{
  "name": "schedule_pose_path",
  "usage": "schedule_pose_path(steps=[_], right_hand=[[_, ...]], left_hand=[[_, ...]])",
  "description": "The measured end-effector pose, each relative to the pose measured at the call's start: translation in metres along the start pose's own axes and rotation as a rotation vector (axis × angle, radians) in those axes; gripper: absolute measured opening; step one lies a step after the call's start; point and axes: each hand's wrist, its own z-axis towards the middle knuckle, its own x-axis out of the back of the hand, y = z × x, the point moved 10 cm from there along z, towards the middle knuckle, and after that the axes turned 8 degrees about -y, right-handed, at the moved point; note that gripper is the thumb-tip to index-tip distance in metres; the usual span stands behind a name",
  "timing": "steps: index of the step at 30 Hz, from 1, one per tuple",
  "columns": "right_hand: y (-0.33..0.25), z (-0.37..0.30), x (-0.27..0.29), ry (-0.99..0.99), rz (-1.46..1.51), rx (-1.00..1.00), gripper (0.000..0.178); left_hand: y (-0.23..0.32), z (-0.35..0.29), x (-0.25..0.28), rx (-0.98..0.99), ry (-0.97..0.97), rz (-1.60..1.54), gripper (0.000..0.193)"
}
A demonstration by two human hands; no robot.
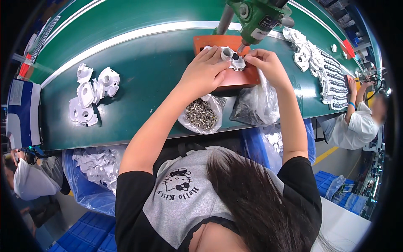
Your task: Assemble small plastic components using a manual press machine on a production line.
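Observation:
A white plastic housing (227,53) with a round collar rests on the orange base (247,79) of a green press (256,21). A small black piece (235,56) sits in the housing beside the collar. My left hand (205,71) lies over the housing's left side and holds it, fingers together and thumb along its near edge. At its right side, my right hand (267,65) has thumb and forefinger pinched close to the housing; whatever is between them is too small to make out. The press's tip points down just above the housing, near my right fingertips.
Nearer me are an open bag of small metal screws (201,115) and a clear bag of black parts (256,105). White housings (90,94) lie at left; rows of parts (333,77) fill the right. Blue bins (90,197) stand below the bench; a co-worker (357,122) is at far right.

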Motion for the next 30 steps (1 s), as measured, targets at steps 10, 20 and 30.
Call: schedule_pose_path(steps=[10, 20, 30], right_hand=[[0.003, 0.019, -0.01, 0.031, 0.109, 0.017, 0.02], [0.015, 0.026, -0.005, 0.059, 0.135, 0.045, 0.02], [0.009, 0.036, -0.018, -0.138, 0.029, 0.013, 0.023]], left_hand=[[-0.002, 0.0, -0.001, 0.006, -0.007, -0.01, 0.028], [-0.001, 0.002, 0.0, -0.003, 0.003, -0.027, 0.029], [0.001, 0.001, -0.001, -0.014, -0.002, 0.008, 0.028]])
